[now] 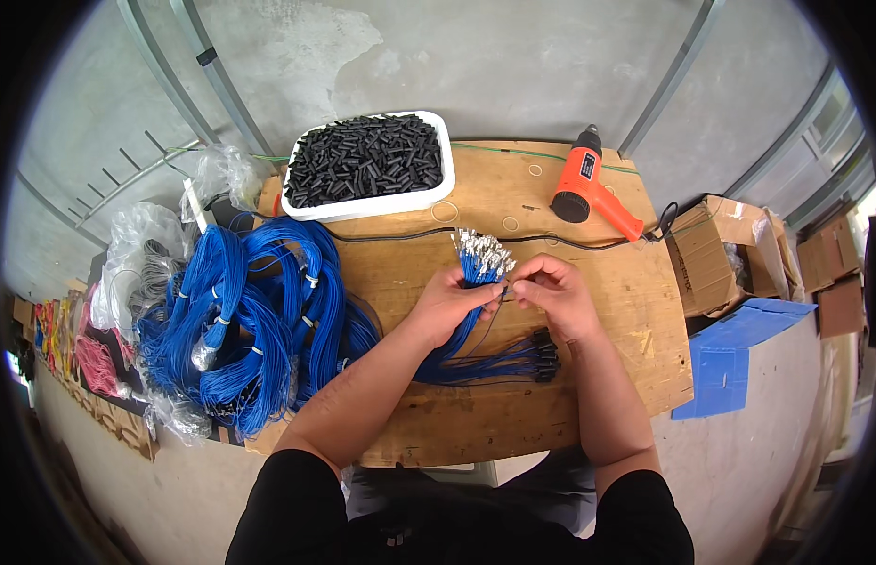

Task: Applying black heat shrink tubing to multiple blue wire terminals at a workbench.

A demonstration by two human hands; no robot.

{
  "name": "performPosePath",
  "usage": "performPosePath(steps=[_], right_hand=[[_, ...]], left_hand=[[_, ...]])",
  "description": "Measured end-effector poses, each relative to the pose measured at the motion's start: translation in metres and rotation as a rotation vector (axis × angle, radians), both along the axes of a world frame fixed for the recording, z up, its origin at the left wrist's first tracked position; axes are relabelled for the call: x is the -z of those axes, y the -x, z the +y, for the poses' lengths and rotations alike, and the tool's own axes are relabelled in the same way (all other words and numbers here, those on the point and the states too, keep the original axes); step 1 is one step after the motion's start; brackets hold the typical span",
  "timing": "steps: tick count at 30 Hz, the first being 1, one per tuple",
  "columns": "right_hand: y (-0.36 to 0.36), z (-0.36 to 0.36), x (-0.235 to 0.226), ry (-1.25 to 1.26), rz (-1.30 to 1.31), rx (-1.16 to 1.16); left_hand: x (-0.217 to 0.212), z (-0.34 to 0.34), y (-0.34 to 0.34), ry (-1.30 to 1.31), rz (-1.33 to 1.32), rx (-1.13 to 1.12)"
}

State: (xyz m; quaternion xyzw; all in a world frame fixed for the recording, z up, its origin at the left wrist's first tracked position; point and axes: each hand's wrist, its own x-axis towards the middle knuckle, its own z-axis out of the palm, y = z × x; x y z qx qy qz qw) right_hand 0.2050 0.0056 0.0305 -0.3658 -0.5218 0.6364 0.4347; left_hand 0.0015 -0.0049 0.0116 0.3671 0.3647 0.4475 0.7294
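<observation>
Blue wire bundle is in front and to the right of the white tray, the left hand curled closed around it. Farther right of the tray, the right hand is almost pinched together beside the silvery tips; whether it grips anything, I cannot tell.

A wiring workshop, as seen from inside the room: bundles of blue wire lie heaped at one end of a wooden table, which also bears a white tub of short black tubes and an orange heat gun. Metal posts line bare grey walls; opened cardboard boxes stand nearby.
</observation>
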Motion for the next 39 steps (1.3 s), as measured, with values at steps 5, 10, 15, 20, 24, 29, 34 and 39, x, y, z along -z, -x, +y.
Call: performPosePath(steps=[5, 10, 15, 20, 24, 29, 34, 39], right_hand=[[-0.002, 0.002, 0.005, -0.143, -0.131, -0.069], [-0.018, 0.0, -0.012, -0.266, -0.46, -0.132], [-0.02, 0.006, -0.011, -0.615, -0.738, -0.317], [0.002, 0.002, 0.003, -0.895, -0.704, -0.19], [-0.007, 0.002, -0.005, -0.898, -0.796, -0.235], [-0.023, 0.005, -0.01, -0.773, -0.889, -0.359], [-0.033, 0.008, -0.012, -0.755, -0.918, -0.485], [-0.028, 0.005, -0.018, -0.604, -0.817, -0.386]], left_hand=[[0.011, 0.005, 0.002, -0.032, -0.083, 0.023], [0.012, 0.006, 0.004, -0.004, -0.063, -0.032], [0.014, 0.008, 0.001, 0.034, -0.032, -0.079], [0.01, 0.008, 0.0, 0.028, -0.031, -0.086], [0.012, 0.008, 0.001, 0.047, -0.015, -0.105], [0.012, 0.008, 0.001, 0.03, -0.015, -0.095], [0.012, 0.008, 0.001, 0.042, -0.025, -0.079], [0.013, 0.008, 0.005, 0.045, -0.049, -0.079]])
